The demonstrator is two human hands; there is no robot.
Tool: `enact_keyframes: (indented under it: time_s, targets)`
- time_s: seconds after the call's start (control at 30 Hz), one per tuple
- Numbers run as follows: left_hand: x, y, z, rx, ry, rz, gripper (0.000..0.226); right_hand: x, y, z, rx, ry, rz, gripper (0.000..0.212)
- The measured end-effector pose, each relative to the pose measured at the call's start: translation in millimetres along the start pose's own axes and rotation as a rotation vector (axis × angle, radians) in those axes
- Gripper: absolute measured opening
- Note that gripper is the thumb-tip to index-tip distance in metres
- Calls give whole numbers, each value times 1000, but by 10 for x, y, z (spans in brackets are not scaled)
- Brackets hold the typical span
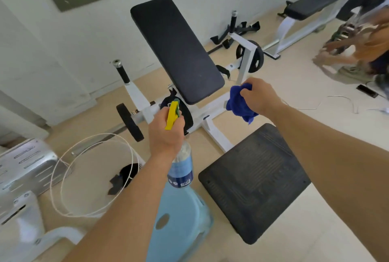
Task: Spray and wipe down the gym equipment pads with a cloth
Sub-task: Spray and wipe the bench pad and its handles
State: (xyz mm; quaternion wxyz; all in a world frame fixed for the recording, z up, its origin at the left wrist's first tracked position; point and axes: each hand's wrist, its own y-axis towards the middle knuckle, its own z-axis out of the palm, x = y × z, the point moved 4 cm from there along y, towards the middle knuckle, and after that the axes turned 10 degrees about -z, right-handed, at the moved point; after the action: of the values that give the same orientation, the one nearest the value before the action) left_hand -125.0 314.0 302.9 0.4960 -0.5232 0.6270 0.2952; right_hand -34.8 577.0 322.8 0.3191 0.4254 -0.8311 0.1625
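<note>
Centre of the frame, running from upper middle down toward the hands: long black back pad, tilted on a white frame, its face turned up and toward the camera, so well presented for a spray from below. Looks dry and unwiped from here, though the matt surface makes that hard to judge.

Lower right of centre: black textured seat plate, flat and nearer than the back pad, clear of both hands. Probably a later target.

Upper right: second bench, well apart, with a blurred person crouched near it at the right edge.

Lower left: loop of white cable on the floor; below centre, pale blue plastic stool.

Left of centre, just below the pad's lower end: left hand, fingers curled tight round the neck of a spray bottle, yellow trigger head aimed up at the pad. Held low and close, presumably so the mist lands on the padding and not the wall. Clear bottle hanging beneath the fist.

Right of centre, beside the pad's lower corner: right hand, closed in a fist over a bunched blue cloth, not touching the pad. Kept near and ready, seemingly to wipe straight after spraying.
</note>
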Motion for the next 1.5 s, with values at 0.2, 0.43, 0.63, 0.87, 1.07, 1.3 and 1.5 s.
enact_keyframes:
  time_s: [0.2, 0.43, 0.63, 0.87, 1.07, 1.3, 1.5]
  targets:
    - [-84, 388, 324, -29, -11, -15, 21, -266, 537, 78, 48, 3, 1, 20]
    - [14, 1060, 444, -82, 45, -38, 23, -322, 1359, 449, 107, -52, -72, 23]
    - [43, 1809, 432, -112, 15, -71, 20, -226, 2296, 817, 130, -49, -64, 19]
    - [-137, 2699, 352, -61, 80, -61, 21, 155, 3310, 849, 173, -139, -112, 16]
    - [-360, 3349, 400, -94, 87, -93, 23, 381, 4099, 731, 178, -196, -161, 23]
    - [-638, 4198, 566, -76, 78, -71, 34, 531, 5161, 612, 156, -275, -212, 25]
    - [-743, 5345, 986, -140, 74, -154, 28, 247, 6606, 597, 78, -82, -192, 25]
